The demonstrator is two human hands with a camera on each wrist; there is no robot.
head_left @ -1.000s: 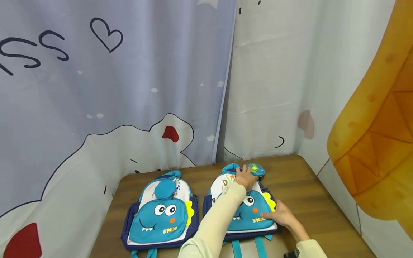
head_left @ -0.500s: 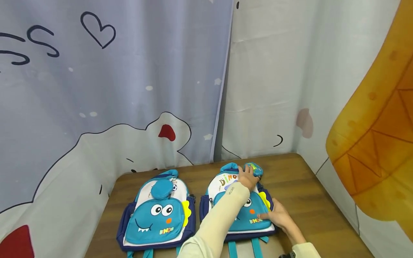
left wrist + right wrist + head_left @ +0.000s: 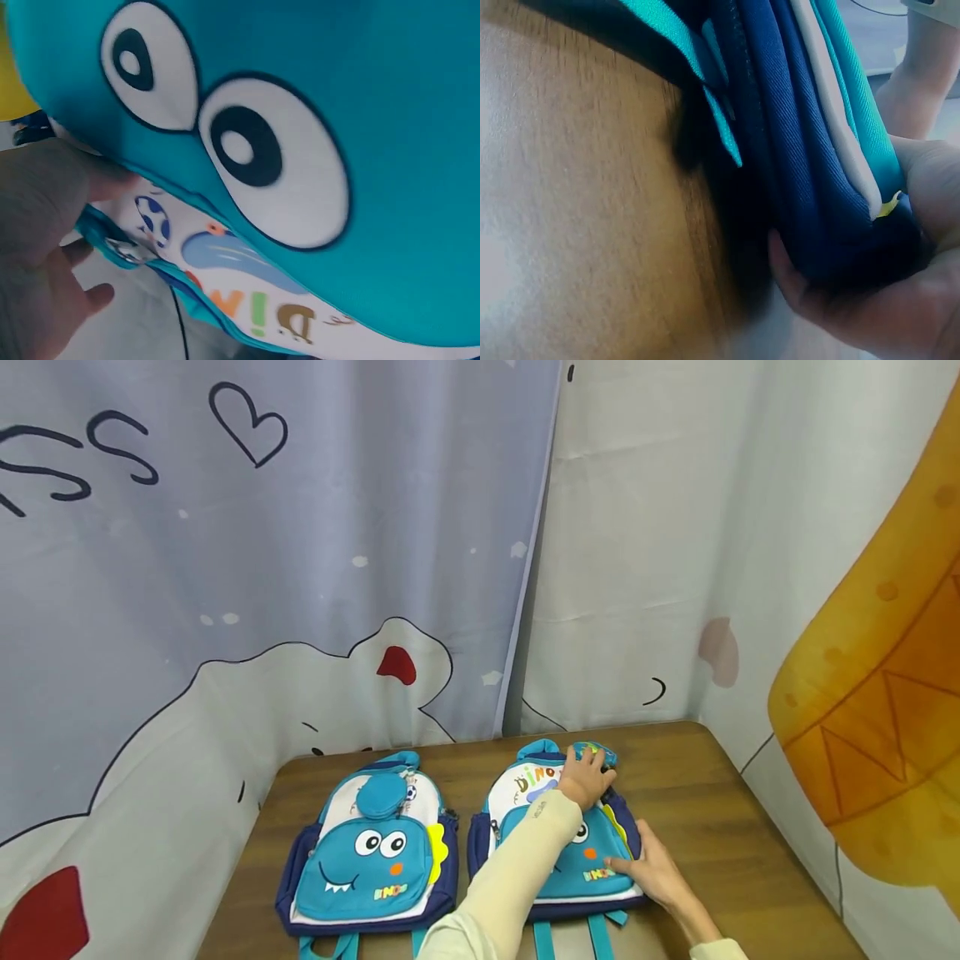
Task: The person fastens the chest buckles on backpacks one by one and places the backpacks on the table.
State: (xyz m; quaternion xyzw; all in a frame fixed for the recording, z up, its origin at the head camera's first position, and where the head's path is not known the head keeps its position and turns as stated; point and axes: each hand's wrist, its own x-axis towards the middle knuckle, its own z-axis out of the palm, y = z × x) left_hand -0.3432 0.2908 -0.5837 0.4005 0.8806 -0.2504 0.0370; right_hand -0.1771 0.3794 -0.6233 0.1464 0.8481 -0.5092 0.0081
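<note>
A blue and white children's backpack (image 3: 592,864) with a dinosaur-face front pocket lies face up on the table. My left hand (image 3: 585,778) rests on its upper right part, fingers spread toward a small round pouch (image 3: 600,752). In the left wrist view, the thumb of that hand (image 3: 45,225) touches the white panel beside the pocket (image 3: 390,150). My right hand (image 3: 656,866) grips the lower right side, thumb on the front. The right wrist view shows its fingers (image 3: 787,277) round the navy side (image 3: 795,150); the fingers are partly hidden in the head view.
A second matching backpack (image 3: 367,868) lies to the left, with a round blue pouch (image 3: 381,795) on top. Teal straps (image 3: 543,939) hang toward the near side. Brown wood (image 3: 720,810) of the table shows to the right; printed curtains (image 3: 375,527) hang behind.
My left hand has shifted slightly right over the backpack's upper side. The navy side now covers more of the yellow frill. My right hand keeps its hold; the head view has swayed a little.
</note>
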